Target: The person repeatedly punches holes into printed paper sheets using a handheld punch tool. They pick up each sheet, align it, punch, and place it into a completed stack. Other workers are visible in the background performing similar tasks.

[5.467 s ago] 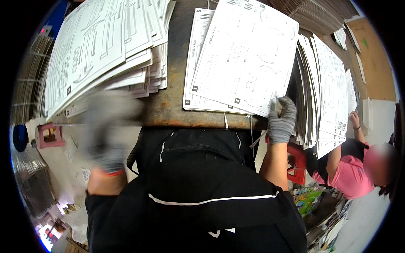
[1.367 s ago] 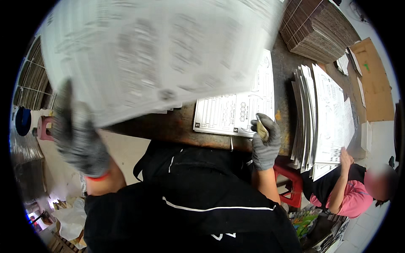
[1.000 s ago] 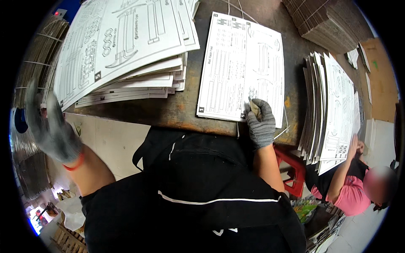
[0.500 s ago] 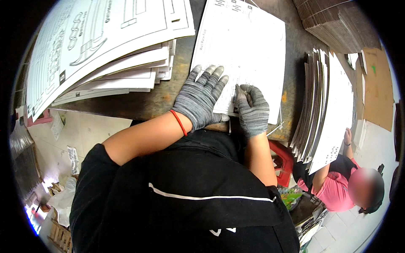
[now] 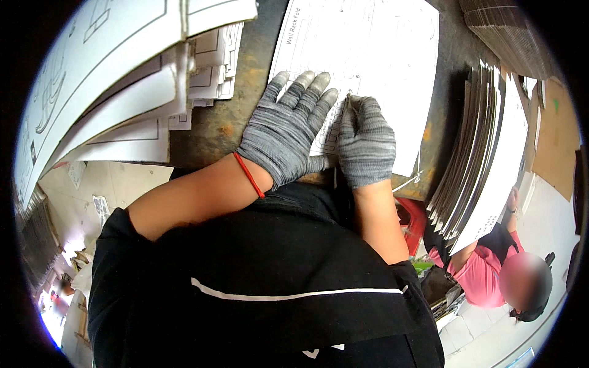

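A white printed cardboard sheet point(image 5: 392, 55) lies on the dark worn tabletop point(image 5: 215, 130) in front of me. My left hand point(image 5: 285, 132), in a grey striped knit glove, rests flat on the sheet's near left part with its fingers apart. Close beside it, my right hand point(image 5: 368, 144) wears a matching glove. Its thumb and fingers are pinched together over a printed strip on the sheet. Something small and thin seems to show at their tips, too small to name. A white string point(image 5: 412, 179) pokes out by the sheet's near right corner.
A tall, uneven pile of printed white sheets point(image 5: 129, 58) stands at the left. Another stack point(image 5: 491, 159) leans at the right table edge. Brown cardboard point(image 5: 506, 30) is stacked behind it. A red plastic piece point(image 5: 411, 227) sits below. A co-worker in pink point(image 5: 478, 282) is at the right.
The view has shifted, so the sheet and both hands appear higher. My left hand stays flat on the sheet. My right hand's fingers have tightened and now point more steeply up the sheet.
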`<act>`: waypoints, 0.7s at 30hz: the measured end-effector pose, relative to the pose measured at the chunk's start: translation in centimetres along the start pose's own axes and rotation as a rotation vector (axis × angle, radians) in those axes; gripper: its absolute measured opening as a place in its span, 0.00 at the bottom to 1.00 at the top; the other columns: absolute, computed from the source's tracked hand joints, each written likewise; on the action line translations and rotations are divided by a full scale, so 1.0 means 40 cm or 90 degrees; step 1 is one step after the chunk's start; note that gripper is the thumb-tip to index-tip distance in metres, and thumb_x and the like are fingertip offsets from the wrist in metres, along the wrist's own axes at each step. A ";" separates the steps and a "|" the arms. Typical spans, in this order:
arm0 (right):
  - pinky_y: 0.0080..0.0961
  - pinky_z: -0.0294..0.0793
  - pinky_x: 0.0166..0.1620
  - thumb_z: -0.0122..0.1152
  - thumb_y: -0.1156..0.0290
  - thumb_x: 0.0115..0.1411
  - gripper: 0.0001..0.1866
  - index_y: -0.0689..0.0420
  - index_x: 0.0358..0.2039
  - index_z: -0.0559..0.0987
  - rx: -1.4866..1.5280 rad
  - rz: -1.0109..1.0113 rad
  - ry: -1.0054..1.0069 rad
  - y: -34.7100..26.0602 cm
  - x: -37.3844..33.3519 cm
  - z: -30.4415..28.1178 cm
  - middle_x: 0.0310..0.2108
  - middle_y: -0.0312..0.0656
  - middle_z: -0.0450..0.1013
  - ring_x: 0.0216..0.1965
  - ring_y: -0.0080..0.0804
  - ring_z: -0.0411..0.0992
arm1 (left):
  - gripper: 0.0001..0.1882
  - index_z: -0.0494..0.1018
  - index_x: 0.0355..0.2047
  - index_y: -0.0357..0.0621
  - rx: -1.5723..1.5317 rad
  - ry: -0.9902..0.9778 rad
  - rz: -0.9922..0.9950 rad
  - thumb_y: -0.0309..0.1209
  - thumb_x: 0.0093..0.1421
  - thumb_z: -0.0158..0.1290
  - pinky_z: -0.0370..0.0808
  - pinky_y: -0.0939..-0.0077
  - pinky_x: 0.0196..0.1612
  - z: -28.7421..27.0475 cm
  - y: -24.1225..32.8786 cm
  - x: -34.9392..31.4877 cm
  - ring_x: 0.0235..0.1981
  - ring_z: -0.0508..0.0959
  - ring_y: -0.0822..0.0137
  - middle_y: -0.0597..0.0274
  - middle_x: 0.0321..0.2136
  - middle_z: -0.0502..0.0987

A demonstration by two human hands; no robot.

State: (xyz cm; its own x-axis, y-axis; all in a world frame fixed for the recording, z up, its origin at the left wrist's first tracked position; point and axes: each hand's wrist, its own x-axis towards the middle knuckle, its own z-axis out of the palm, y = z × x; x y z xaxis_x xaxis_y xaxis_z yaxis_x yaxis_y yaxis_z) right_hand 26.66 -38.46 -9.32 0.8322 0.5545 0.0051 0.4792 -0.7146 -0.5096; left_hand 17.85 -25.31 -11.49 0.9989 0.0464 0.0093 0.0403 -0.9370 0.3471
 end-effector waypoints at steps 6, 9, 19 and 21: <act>0.39 0.77 0.36 0.58 0.73 0.61 0.06 0.60 0.38 0.78 0.086 -0.036 0.001 0.028 -0.135 -0.002 0.29 0.52 0.77 0.31 0.50 0.77 | 0.48 0.58 0.64 0.46 -0.010 0.032 -0.007 0.58 0.48 0.57 0.44 0.50 0.70 0.001 0.004 0.003 0.68 0.55 0.55 0.52 0.66 0.57; 0.37 0.77 0.37 0.58 0.74 0.61 0.06 0.60 0.38 0.77 0.136 -0.013 -0.039 0.016 -0.124 -0.029 0.30 0.53 0.77 0.32 0.51 0.77 | 0.50 0.58 0.65 0.45 -0.002 0.046 -0.006 0.58 0.47 0.58 0.44 0.50 0.70 0.004 0.000 0.004 0.68 0.55 0.55 0.51 0.66 0.57; 0.37 0.77 0.38 0.58 0.71 0.61 0.06 0.58 0.38 0.77 0.146 -0.009 0.018 0.008 -0.016 0.003 0.32 0.51 0.77 0.33 0.50 0.77 | 0.54 0.57 0.65 0.40 -0.018 0.036 0.002 0.61 0.45 0.57 0.44 0.52 0.70 -0.011 0.003 0.001 0.68 0.54 0.53 0.49 0.66 0.56; 0.38 0.77 0.38 0.57 0.70 0.61 0.07 0.58 0.38 0.77 0.118 -0.027 0.028 0.000 -0.002 0.010 0.31 0.51 0.77 0.34 0.51 0.77 | 0.54 0.56 0.65 0.40 -0.035 0.036 0.003 0.61 0.45 0.58 0.44 0.52 0.70 -0.011 0.003 0.002 0.68 0.54 0.52 0.49 0.66 0.56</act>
State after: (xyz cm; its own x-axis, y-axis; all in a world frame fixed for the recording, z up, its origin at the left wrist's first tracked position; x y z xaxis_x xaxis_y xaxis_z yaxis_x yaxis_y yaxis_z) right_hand 26.49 -38.34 -9.64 0.8257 0.5604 0.0654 0.4581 -0.5982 -0.6575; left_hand 17.94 -25.26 -11.02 0.9960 0.0622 0.0636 0.0319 -0.9170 0.3975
